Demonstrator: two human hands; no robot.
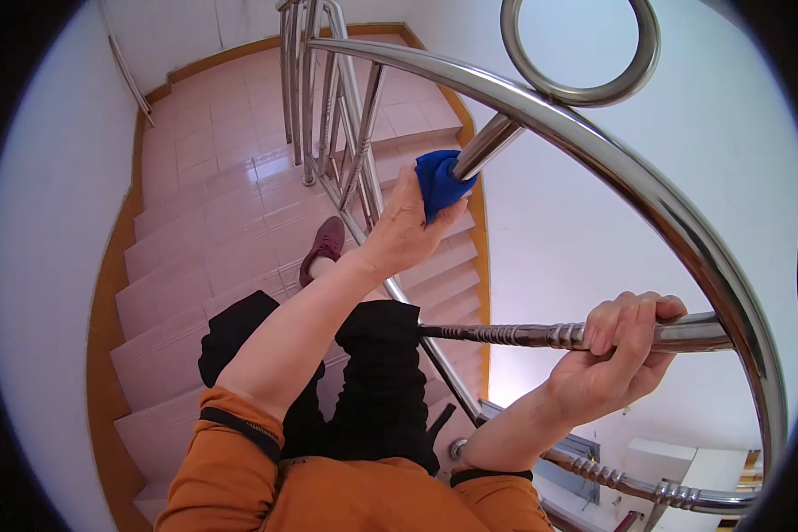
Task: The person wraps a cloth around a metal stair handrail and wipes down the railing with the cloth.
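A blue cloth [437,182] is wrapped around an upper metal baluster [488,146], just below the curved handrail [594,146]. My left hand [408,222] grips the cloth against that baluster. To the right, my right hand [625,341] is closed around another baluster [505,334], which has a ribbed section, near where it meets the handrail. The fingers of my right hand wrap over the top of the bar.
Pink tiled stairs [186,257] with brown edging run along the left wall. More metal balusters [363,133] stand farther up the view. A metal ring [643,71] tops the handrail. My shoe [328,239] rests on a step.
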